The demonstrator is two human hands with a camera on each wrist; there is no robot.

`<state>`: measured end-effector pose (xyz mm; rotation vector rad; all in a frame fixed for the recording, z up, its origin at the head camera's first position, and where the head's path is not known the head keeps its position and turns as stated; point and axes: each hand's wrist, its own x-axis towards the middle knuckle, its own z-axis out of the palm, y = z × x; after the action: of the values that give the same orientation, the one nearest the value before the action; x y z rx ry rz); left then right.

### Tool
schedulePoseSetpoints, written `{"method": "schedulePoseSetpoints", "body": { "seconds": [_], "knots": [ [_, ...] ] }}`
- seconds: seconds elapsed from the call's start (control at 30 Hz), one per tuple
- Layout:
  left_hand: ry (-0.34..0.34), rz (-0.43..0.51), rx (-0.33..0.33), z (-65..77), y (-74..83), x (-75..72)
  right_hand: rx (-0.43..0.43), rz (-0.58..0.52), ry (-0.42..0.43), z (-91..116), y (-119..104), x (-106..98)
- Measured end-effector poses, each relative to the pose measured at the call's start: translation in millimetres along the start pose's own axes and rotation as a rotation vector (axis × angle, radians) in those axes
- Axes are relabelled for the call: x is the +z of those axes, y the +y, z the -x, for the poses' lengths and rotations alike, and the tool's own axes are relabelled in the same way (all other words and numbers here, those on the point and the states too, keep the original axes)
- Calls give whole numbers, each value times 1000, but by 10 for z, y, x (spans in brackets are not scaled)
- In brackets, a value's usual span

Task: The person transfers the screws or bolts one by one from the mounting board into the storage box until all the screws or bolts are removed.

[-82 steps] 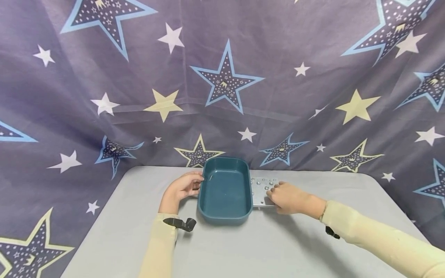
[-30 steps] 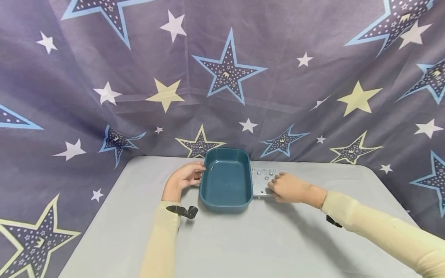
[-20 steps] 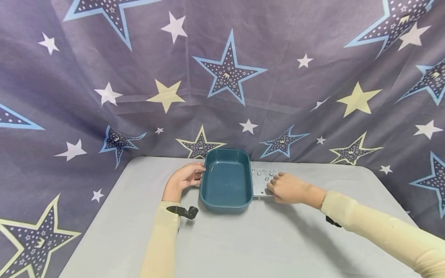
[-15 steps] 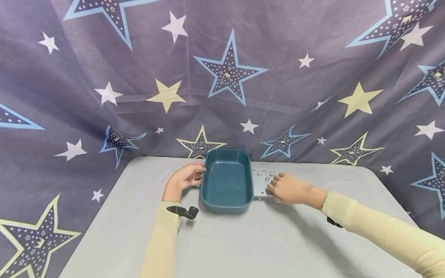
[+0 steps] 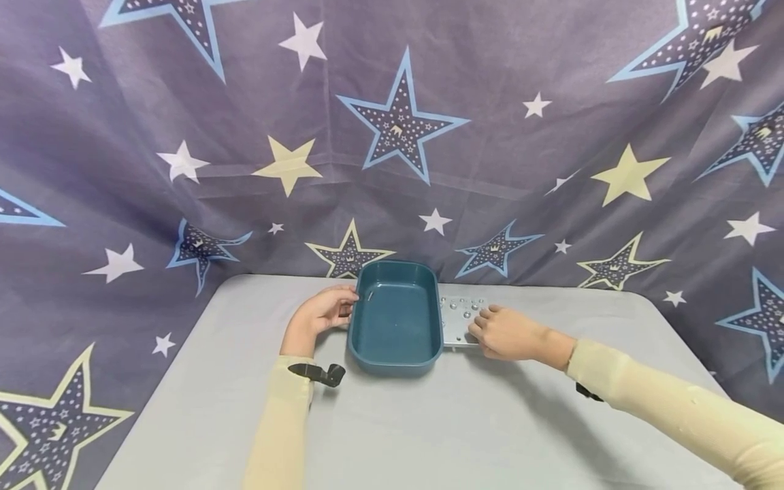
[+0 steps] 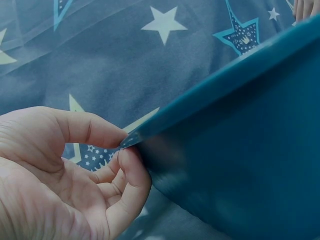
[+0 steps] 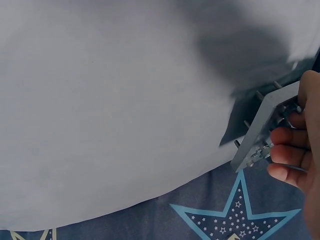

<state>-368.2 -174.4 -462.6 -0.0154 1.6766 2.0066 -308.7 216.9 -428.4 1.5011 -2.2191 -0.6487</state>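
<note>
My left hand [image 5: 322,315] holds a dark teal plastic tray [image 5: 392,369] by its left rim. In the left wrist view, thumb and forefinger pinch that rim. Against the tray's right side lies a silver metal plate [image 5: 454,329], several shiny bolts [image 5: 467,314] standing on it. My right hand [image 5: 510,333] is over the plate's right part, fingers curled down among the bolts. From the right wrist, bolt ends [image 7: 247,124] show poking out below the plate; thumb and forefinger close at a bolt [image 7: 281,121] near its edge, their grip partly hidden.
A pale grey cloth covers the table [image 5: 392,435], its back edge just behind tray and plate. Behind hangs a purple curtain [image 5: 490,41] with stars. A small pale mark or piece [image 5: 370,296] shows at the tray's left inner wall. Both wrists wear black straps [image 5: 317,373].
The whole scene sits higher in view than 2.7 seconds ago, from head movement. Hands, tray and plate keep their places relative to each other; the right fingers shift only slightly.
</note>
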Motion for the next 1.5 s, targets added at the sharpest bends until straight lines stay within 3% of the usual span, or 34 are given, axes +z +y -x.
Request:
{"method": "schedulePoseSetpoints", "body": {
  "seconds": [0.9, 1.5],
  "knots": [
    [-6, 2, 1, 0, -5, -10, 18, -28, -4, 2, -8, -17],
    [-7, 20, 8, 32, 5, -3, 77, -128, 19, 25, -14, -10]
  ]
}}
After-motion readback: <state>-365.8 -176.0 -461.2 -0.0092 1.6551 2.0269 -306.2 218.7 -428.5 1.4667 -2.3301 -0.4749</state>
